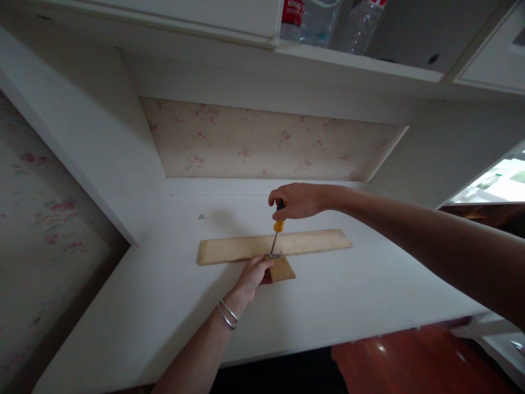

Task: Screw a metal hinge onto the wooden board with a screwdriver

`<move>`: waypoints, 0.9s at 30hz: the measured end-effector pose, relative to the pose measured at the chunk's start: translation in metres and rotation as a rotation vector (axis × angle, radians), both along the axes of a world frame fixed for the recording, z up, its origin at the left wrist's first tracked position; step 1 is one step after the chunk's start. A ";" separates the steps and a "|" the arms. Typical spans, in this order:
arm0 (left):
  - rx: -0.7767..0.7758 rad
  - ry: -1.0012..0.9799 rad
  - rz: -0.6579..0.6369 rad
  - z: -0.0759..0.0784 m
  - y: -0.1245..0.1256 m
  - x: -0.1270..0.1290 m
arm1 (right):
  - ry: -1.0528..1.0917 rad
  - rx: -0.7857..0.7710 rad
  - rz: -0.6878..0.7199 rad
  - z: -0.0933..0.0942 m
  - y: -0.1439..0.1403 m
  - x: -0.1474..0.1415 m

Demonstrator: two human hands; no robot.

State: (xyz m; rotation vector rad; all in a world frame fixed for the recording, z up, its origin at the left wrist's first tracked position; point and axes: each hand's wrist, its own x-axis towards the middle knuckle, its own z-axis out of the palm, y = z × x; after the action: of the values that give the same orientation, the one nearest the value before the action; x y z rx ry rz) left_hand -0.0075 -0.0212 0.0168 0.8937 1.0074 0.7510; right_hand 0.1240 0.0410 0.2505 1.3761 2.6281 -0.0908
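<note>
A long pale wooden board lies flat on the white desk. A short wooden piece butts against its near edge, with a small metal bracket at the joint. My right hand grips the black and yellow handle of a screwdriver, held nearly upright with its tip on the bracket. My left hand rests on the short wooden piece beside the bracket, pressing it down. Thin bangles circle my left wrist.
The desk sits in a white alcove with floral wallpaper at the back and a white side panel on the left. Plastic bottles stand on the shelf above. A small green object lies on the desk. Reddish wood floor shows below.
</note>
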 end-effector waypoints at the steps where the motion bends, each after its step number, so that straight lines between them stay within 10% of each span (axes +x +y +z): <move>1: -0.001 -0.001 0.001 0.000 0.000 0.000 | -0.018 0.015 -0.022 0.000 0.000 0.000; 27: 0.013 -0.008 0.006 -0.006 0.000 0.000 | 0.013 0.066 0.000 -0.002 -0.003 0.001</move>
State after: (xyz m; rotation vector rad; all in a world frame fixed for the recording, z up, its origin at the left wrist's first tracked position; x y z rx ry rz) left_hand -0.0078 -0.0207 0.0108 0.8989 0.9998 0.7660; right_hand 0.1251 0.0380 0.2488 1.4013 2.6642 -0.0133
